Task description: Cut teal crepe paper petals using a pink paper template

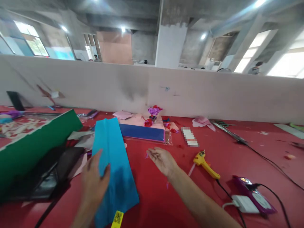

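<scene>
left hand [93, 181]: fingers and thumb spread, at left edge of creased blue sheet [116, 167]; cannot tell whether touching. blue sheet: lies lengthwise on red table [152, 196], between both hands. right hand [163, 160]: fingers close together, half curled, at purple scrap [146, 155]; cannot tell whether pinching it. yellow glue gun [206, 164]: lies right of right hand, near purple power strip [255, 194]. flat blue box [142, 132]: beyond, near purple flower [154, 110].

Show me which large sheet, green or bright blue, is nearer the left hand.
The bright blue sheet: the open left hand overlaps it in this view, whereas the green sheet is farther left, apart from both hands.
</scene>
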The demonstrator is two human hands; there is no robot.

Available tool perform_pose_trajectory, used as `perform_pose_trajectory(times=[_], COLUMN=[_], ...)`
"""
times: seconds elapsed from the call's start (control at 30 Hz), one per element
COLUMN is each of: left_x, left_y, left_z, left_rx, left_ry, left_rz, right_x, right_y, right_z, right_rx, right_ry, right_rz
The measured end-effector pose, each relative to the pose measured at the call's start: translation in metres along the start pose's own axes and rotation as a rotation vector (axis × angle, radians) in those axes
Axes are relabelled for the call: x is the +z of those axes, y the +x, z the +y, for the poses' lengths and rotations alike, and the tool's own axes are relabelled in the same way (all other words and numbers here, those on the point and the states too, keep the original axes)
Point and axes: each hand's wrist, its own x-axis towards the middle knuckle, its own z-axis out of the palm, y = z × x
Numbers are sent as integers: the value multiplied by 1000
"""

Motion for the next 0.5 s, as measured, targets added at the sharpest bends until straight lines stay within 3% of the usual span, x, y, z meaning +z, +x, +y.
perform_pose_trajectory(times=[0.1, 0.2, 0.33, 0.5], left_x=[33, 83, 136, 163], left_y=[34, 61, 81, 114], left_z=[38, 66, 84, 92], left_rx=[300, 428, 519, 445], left_ry=[-13, 74, 186, 196], left_rz=[-281, -467, -490, -393], right_x=[18, 18, 8, -3], right_y=[52, 82, 98, 119], right_z=[5, 5, 7, 8], right_rx=[-4, -50, -90, -128], right_ry=[4, -4, -4, 5], right_rz=[93, 153, 182, 200])
